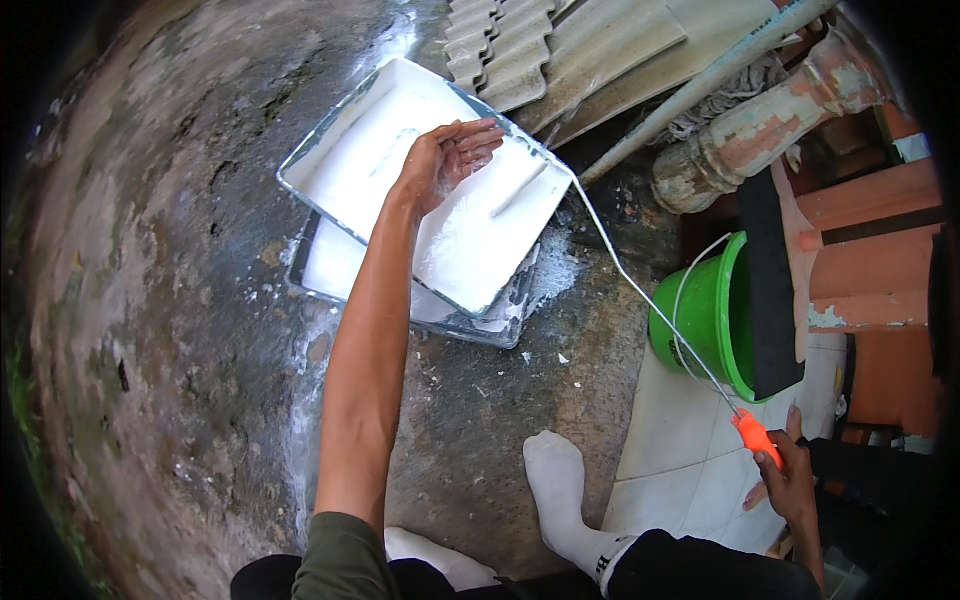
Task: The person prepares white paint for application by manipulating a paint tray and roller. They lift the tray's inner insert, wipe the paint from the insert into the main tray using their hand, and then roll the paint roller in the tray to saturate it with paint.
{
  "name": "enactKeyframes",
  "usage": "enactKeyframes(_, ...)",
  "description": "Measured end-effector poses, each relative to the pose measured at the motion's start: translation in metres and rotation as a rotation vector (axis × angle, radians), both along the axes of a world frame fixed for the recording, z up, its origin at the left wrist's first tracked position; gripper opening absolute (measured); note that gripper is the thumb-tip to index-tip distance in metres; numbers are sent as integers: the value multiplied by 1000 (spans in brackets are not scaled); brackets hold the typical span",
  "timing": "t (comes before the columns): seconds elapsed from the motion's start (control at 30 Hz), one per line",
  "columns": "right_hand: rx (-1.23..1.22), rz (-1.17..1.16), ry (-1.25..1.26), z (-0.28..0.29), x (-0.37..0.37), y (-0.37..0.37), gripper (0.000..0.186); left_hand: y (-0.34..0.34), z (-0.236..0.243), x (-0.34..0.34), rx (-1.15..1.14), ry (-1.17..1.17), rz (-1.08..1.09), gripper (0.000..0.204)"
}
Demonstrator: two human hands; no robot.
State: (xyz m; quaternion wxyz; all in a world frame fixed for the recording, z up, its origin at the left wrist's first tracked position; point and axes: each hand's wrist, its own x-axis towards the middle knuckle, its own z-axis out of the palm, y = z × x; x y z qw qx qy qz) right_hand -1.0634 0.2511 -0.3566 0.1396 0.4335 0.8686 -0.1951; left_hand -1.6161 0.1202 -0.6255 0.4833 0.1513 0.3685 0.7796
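My right hand point(793, 478) is wrapped round the orange handle of a paint roller point(757, 440) at the lower right. Its long bent wire runs up and left past a green bucket point(690, 305). The white roller end point(518, 190) lies at the right side of a rectangular tray point(330, 130) of white paint. Over the middle of that tray my left hand point(455, 160) is open, fingers stretched out to the right and palm partly showing. I cannot tell whether it touches the paint. A second paint-smeared tray point(325, 262) sits underneath, mostly covered.
Corrugated sheets point(505, 45), a pole point(700, 90) and a peeling baluster point(770, 120) lie at the upper right. A black board point(770, 290) partly covers the bucket. White tiles point(670, 430) border the stained concrete point(200, 330). Another person's dark-clothed leg point(870, 465) shows at right.
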Motion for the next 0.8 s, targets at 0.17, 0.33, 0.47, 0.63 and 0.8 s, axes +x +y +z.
enactKeyframes(0.17, 9, 148, -25, -2, -3, 4, 26, -40, 7, -9, 126, -63, -29, 58)
enactKeyframes(0.33, -284, -64, -62, -4, -10, -3, 28, -56, 26, -11, 184, 48, 23, 50)
enactKeyframes(0.47, -399, -195, 48, -11, -8, -6, 31, -47, 32, 4, -323, 436, 191, 41)
enactKeyframes(0.63, -436, -231, 146, -16, 8, -8, 33, 0, 28, 38, -735, 1141, 317, 50)
enactKeyframes(0.8, -130, -49, 172, -13, 20, -6, 27, 42, 30, 45, -545, 1218, 128, 39)
